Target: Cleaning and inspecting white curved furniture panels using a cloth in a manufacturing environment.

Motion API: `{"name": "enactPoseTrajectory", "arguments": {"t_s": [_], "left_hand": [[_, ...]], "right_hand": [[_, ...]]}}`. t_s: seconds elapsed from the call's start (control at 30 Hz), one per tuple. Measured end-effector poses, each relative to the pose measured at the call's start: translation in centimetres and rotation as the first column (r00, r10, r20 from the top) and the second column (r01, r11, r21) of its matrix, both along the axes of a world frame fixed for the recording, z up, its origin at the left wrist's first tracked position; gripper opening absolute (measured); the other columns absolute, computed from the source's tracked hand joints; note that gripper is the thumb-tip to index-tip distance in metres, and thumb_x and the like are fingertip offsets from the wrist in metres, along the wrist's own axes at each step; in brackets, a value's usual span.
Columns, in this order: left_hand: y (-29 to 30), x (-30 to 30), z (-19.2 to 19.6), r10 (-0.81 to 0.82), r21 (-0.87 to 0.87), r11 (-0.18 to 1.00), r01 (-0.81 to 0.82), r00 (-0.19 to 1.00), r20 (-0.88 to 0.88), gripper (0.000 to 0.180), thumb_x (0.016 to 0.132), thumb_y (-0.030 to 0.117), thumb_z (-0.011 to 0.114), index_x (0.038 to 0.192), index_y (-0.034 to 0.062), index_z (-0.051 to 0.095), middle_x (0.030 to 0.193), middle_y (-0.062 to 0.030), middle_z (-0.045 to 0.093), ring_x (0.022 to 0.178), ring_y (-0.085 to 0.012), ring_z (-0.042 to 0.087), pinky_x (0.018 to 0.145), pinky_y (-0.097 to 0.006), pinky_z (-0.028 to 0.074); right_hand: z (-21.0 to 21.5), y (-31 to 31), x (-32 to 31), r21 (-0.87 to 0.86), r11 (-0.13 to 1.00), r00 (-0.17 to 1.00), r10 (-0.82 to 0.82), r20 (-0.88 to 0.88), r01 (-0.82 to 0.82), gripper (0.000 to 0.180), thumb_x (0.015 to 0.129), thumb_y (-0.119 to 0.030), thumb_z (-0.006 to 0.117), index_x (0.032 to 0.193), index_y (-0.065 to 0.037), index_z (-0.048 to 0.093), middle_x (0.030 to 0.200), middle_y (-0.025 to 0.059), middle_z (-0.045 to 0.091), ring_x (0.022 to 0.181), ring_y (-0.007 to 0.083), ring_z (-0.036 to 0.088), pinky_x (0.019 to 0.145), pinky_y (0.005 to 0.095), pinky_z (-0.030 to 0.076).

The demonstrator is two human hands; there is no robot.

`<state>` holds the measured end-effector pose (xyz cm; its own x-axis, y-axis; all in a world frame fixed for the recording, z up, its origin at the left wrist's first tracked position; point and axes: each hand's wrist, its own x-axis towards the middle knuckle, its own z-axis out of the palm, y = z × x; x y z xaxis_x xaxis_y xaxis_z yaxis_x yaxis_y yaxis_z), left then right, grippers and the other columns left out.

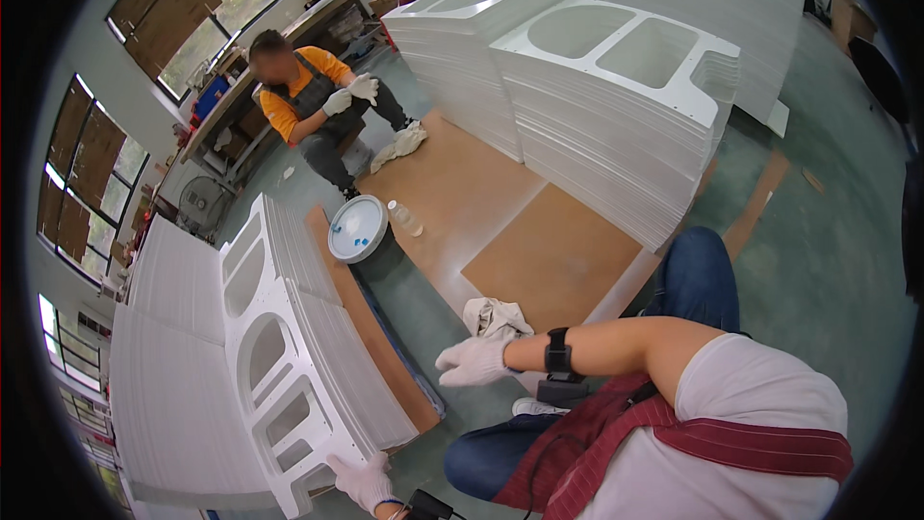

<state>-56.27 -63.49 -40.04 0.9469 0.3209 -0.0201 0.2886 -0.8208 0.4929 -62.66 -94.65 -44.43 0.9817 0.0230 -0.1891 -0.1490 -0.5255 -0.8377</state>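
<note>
Seated on the floor (828,231), blue jeans and a dark red apron in view. Right hand (474,361), in a white glove, stretched out to the front with fingers loosely spread and gripping nothing, hovering just beside a crumpled white rag (493,316) lying at the edge of a brown board (549,250). Black band around that wrist. Left hand (364,481), also gloved, resting open against the near corner of a stack of white cut-out panels (289,366), fingers flat on the edge, not clamped around it. Beyond the stack, a round bucket (358,228) with a pale lid and a small clear bottle (404,219) just beside it. Further back, two tall stacks of white panels (597,106). Across the way, another person (313,106) in an orange shirt and white gloves, sitting low.
</note>
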Motion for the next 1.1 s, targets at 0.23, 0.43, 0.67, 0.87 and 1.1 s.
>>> {"name": "enactPoseTrajectory", "arguments": {"t_s": [0.23, 0.43, 0.67, 0.87, 1.1], "left_hand": [[-1.5, -4.8, 2.9, -0.182, 0.300, 0.944, 0.135, 0.974, 0.136, 0.105, 0.078, 0.041, 0.081, 0.157, -0.0006, 0.027, 0.155, -0.0336, 0.031, 0.143, -0.0502, 0.029, 0.121, -0.050, 0.026], [-8.5, -5.4, 0.9, -0.452, 0.302, 0.891, 0.338, 0.710, 0.540, 0.065, 0.084, 0.023, 0.076, 0.142, 0.0054, 0.052, 0.134, -0.0314, 0.055, 0.129, -0.0396, 0.051, 0.109, -0.053, 0.040], [-25.5, -10.4, 0.9, -0.809, -0.213, 0.475, 0.854, 0.519, 0.277, 0.077, 0.080, 0.017, 0.077, 0.146, -0.0042, 0.042, 0.140, -0.0188, 0.052, 0.132, -0.0308, 0.050, 0.113, -0.037, 0.037], [-38.5, -16.0, 0.4, -0.917, -0.777, -0.023, 0.629, 0.296, 0.267, 0.061, 0.094, 0.022, 0.068, 0.145, -0.0030, 0.044, 0.132, -0.0178, 0.057, 0.119, -0.0293, 0.060, 0.103, -0.038, 0.047], [-47.4, -16.6, 3.4, -0.854, -0.916, -0.271, -0.295, 0.512, 0.088, 0.029, 0.105, 0.034, 0.055, 0.108, 0.0047, 0.056, 0.075, 0.0019, 0.047, 0.066, -0.0123, 0.049, 0.062, -0.029, 0.047]], "right_hand": [[11.6, -20.0, -9.1, -0.502, 0.721, 0.876, -0.344, 0.337, 0.477, 0.043, 0.092, -0.039, 0.055, 0.119, -0.008, 0.067, 0.117, 0.0206, 0.068, 0.113, 0.0387, 0.063, 0.098, 0.0485, 0.049], [15.4, -36.8, -19.6, -0.800, 0.133, 0.637, -0.686, 0.352, 0.585, 0.046, 0.090, -0.043, 0.061, 0.112, -0.004, 0.071, 0.120, 0.0164, 0.069, 0.116, 0.0332, 0.061, 0.100, 0.0442, 0.047], [14.0, -36.4, -21.0, -0.918, 0.193, 0.761, -0.630, 0.155, 0.346, 0.040, 0.084, -0.037, 0.065, 0.102, -0.002, 0.074, 0.104, 0.0172, 0.073, 0.101, 0.0304, 0.069, 0.094, 0.0402, 0.049], [18.1, -28.6, -24.4, -0.864, 0.441, 0.890, -0.455, 0.019, 0.244, 0.044, 0.079, -0.036, 0.066, 0.104, -0.001, 0.073, 0.099, 0.0190, 0.075, 0.096, 0.0327, 0.073, 0.085, 0.0405, 0.053], [18.1, -20.4, -27.7, -0.635, 0.771, 0.968, -0.195, -0.155, 0.054, 0.064, 0.090, -0.061, 0.056, 0.102, 0.001, 0.065, 0.090, 0.0227, 0.072, 0.084, 0.0385, 0.072, 0.078, 0.0450, 0.056]]}}
